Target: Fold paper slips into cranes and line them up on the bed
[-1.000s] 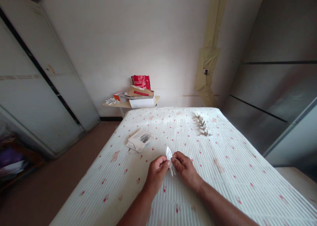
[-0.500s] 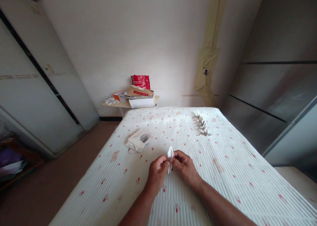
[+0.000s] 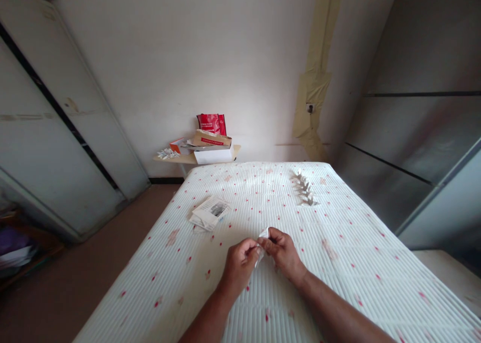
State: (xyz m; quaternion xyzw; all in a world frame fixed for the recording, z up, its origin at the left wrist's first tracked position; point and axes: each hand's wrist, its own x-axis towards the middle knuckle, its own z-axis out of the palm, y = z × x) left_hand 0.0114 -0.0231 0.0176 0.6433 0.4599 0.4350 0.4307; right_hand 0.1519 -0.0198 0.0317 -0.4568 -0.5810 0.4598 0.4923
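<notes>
1. So a small, white, folded paper piece [image 3: 264,233] is pinched in the fingers of both the left hand [image 3: 239,263] and right hand [image 3: 283,253], over the white, ribbed, red-dotted bedcover [image 3: 285,308].
2. Since half a second ago it's been tilted and mostly covered up, so shaping is probably still unfinished; the exact fold can't be made out tbh.

Soft light; dim edges (distorted)
</notes>
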